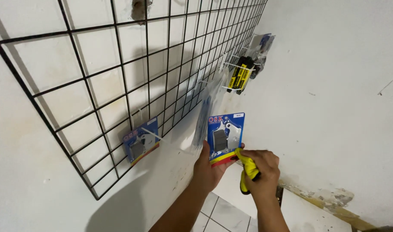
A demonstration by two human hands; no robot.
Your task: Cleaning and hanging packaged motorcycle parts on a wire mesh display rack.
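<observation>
The left hand (210,165) grips a blue blister pack (225,136) from below, holding it upright before the white wall (334,107). The right hand (262,169), closed on a yellow cloth (247,168), presses it against the pack's lower right corner. A matching pack (140,144) hangs on the black wire grid (119,77) to the left.

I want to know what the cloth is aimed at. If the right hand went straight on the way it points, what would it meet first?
Most likely the blue carded blister pack held by the left hand: the right hand points its yellow cloth at the pack's lower edge, seemingly already touching it.
</observation>
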